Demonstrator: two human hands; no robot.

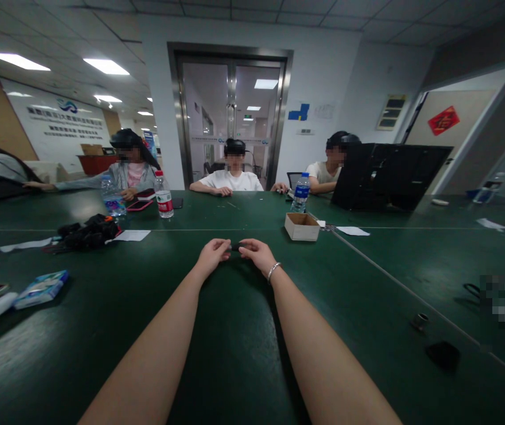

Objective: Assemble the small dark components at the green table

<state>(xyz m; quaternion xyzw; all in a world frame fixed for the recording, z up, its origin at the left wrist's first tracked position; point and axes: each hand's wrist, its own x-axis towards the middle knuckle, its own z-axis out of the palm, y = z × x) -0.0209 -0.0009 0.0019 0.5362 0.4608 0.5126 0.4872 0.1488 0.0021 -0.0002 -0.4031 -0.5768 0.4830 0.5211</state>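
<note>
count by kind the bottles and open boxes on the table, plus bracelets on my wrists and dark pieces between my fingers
Plastic bottles: 4
Open box: 1
Bracelet on the right wrist: 1
Small dark piece between both hands' fingers: 1
Total: 7

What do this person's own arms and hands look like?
They are bare: no gloves, sleeves or cables show. The right hand has a shiny, silver-coloured bracelet at its wrist; the left hand has no visible jewellery.
</note>
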